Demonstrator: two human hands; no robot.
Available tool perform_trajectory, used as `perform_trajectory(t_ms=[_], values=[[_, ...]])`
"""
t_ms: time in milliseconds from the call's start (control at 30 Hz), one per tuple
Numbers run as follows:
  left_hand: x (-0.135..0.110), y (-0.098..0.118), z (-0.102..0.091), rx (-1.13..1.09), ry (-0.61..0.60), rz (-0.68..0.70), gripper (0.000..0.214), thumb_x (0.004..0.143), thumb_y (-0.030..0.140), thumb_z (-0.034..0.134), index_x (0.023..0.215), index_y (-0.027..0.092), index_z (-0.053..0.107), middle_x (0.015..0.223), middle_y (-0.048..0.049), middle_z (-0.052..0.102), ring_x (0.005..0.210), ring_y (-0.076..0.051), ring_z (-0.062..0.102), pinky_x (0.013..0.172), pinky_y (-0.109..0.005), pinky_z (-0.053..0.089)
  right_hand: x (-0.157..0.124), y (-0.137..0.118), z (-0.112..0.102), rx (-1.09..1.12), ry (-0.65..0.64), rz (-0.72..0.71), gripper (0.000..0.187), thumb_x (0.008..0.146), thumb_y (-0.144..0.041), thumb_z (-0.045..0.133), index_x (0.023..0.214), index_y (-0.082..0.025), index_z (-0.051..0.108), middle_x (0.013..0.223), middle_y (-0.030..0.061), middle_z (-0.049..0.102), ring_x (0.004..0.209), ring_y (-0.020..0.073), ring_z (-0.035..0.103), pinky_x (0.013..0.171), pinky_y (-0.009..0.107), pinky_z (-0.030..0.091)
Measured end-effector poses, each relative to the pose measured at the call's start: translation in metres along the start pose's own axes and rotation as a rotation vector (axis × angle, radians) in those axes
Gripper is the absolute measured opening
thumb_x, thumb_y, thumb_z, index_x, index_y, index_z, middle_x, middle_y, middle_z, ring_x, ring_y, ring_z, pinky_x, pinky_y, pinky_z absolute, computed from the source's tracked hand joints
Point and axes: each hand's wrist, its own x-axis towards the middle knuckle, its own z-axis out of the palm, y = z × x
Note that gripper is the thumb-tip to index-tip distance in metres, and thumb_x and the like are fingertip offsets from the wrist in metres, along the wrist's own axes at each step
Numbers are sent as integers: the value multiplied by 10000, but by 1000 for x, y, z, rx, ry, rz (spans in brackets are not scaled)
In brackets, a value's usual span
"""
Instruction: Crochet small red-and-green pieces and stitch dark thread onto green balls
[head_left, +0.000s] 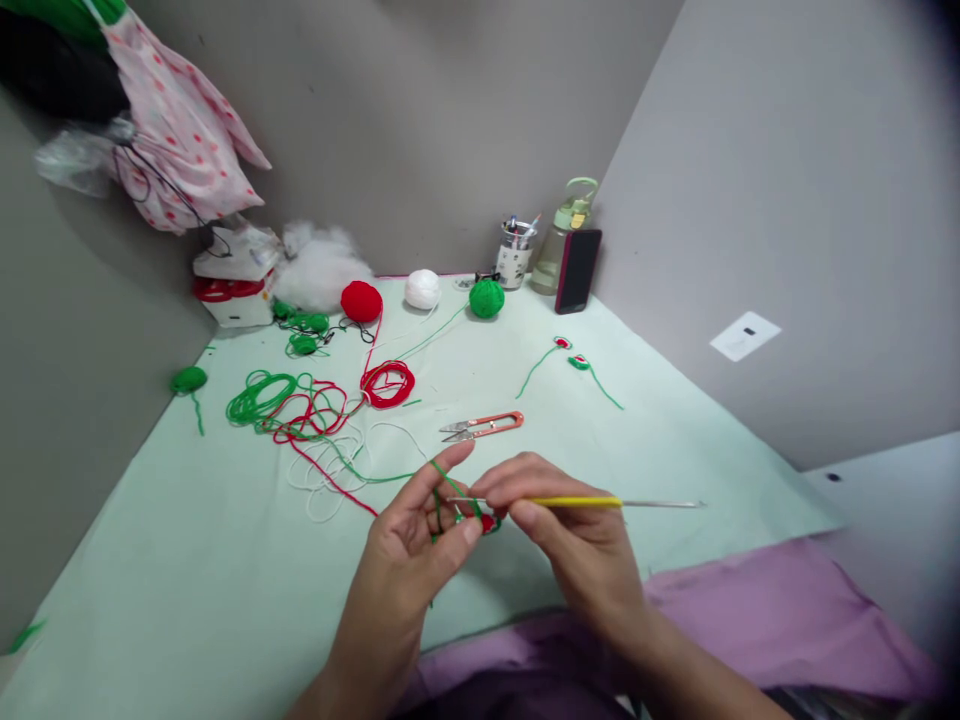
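Observation:
My right hand (566, 520) is closed on a yellow-handled crochet hook (577, 502), its metal tip pointing left toward my other hand. Between the thumb and fingers of my left hand (420, 530) is a small red, white and green crochet piece (487, 523), partly covered by the fingers. Green yarn (450, 482) runs over the raised left index finger down to the piece, close to the hook tip. Orange thread snips (484, 427) lie on the table just beyond my hands. Two small finished-looking crochet pieces, one (579, 362) with a green tail, rest farther right.
Loose green, red (388, 385) and white yarn spreads across the table's left half. Behind it sit a red ball (361, 300), a white ball (422, 289), a green ball (487, 298) and white stuffing (322, 270). A pen cup (514, 262), bottle (551, 255) and phone (579, 271) stand near the back wall.

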Motion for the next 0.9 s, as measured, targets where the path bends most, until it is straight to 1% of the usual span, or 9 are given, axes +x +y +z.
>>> perform_trajectory(t_ms=[133,267,333,467,567,633,700,767,900], values=[[3,-4,2,-47,37,4,532,786,265,854,1295,322,709,901,0,681,879,-118,618,867,-211,493,-5,2,2,-297,-26,-180,243,974,-133,616,1113,-264,766,1001,65,761,927,199,707,804,335,598],[6,0,2,-162,40,-74,563,763,292,872,1300,247,708,767,29,594,615,-46,469,595,-129,413,-7,4,-2,-499,-111,-356,324,949,-156,653,1236,-289,727,1129,78,751,1009,222,705,838,344,602],[6,5,1,-185,28,-118,524,740,275,884,1238,194,744,724,39,555,533,-25,361,503,-128,334,-3,2,-4,-431,-72,-299,278,967,-135,617,1176,-267,744,1056,80,748,953,213,702,797,342,596],[6,6,4,-76,119,22,508,744,224,876,1236,233,747,773,22,616,655,-65,514,653,-154,443,4,-2,-1,-216,46,-134,188,994,-161,592,994,-236,764,842,50,703,797,189,664,698,322,561],[6,1,7,-65,135,83,580,783,240,854,1333,299,681,815,25,638,784,-99,573,793,-191,472,2,3,2,-393,-11,-302,243,944,-104,643,1099,-233,777,951,81,724,870,205,687,727,324,573],[7,0,7,-124,76,-14,588,777,267,857,1338,266,682,817,17,624,730,-92,543,716,-187,460,-1,7,1,-478,-24,-385,320,917,-72,658,1174,-231,763,1026,100,729,924,222,691,767,342,581],[8,2,5,-161,46,-94,547,752,264,868,1276,203,726,797,8,600,678,-83,509,612,-174,418,-1,8,-2,-386,28,-320,285,939,-91,632,1140,-243,766,987,86,727,899,217,678,760,348,572],[8,6,4,-146,70,-78,489,741,232,866,1216,189,758,784,9,594,666,-81,503,582,-171,402,1,5,-5,-209,93,-189,207,976,-147,604,1038,-244,776,883,62,707,824,201,653,718,340,549],[5,8,7,-68,75,3,508,756,224,852,1249,281,742,844,3,666,793,-119,597,793,-225,495,10,-2,-1,-49,40,-68,155,980,-219,629,955,-227,782,852,58,718,819,202,660,730,348,551]])
